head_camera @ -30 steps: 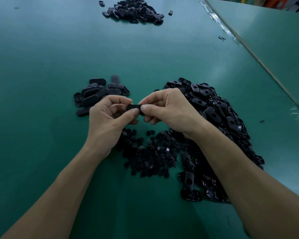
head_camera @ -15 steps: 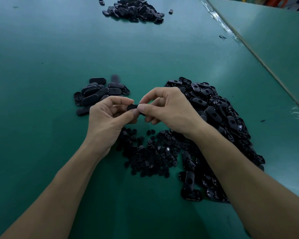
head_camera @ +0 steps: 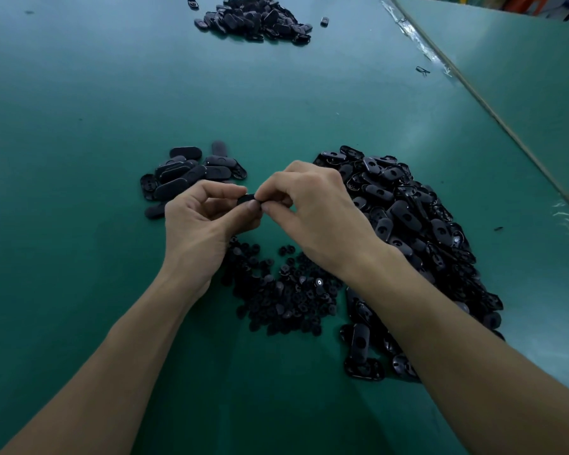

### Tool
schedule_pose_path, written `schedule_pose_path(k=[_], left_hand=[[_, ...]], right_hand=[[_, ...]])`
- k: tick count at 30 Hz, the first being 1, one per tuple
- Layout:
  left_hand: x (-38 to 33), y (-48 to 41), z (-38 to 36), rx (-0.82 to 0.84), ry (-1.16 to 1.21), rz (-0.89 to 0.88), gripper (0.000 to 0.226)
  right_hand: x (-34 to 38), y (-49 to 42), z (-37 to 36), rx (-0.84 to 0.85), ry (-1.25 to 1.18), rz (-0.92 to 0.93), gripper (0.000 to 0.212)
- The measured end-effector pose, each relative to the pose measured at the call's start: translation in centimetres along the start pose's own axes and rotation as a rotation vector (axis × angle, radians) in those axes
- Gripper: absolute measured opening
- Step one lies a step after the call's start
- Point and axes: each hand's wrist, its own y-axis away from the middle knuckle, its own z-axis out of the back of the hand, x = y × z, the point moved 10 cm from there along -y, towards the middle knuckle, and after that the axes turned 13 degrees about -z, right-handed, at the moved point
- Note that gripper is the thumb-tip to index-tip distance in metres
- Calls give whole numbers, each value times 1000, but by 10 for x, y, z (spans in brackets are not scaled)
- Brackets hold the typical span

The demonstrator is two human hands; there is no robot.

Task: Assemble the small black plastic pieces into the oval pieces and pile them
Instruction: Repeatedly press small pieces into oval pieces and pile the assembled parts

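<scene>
My left hand and my right hand meet above the green table, both pinching one black oval piece between thumbs and fingertips; most of it is hidden by the fingers. Below the hands lies a heap of small black plastic pieces. A big heap of loose oval pieces spreads to the right, partly under my right forearm. A small pile of oval pieces lies just beyond my left hand.
Another pile of black oval pieces sits at the far end of the green table. A seam with clear tape runs diagonally along the right, with a second green surface beyond it.
My right hand has curled its fingers down and closer over the oval piece. The left hand keeps its pinch in nearly the same place.
</scene>
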Motion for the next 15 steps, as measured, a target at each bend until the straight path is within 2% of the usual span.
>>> schedule_pose_path(k=[15], left_hand=[[-7, 1, -5, 23, -47, -44, 22]], right_hand=[[-24, -3, 0, -8, -250, -243, 9]])
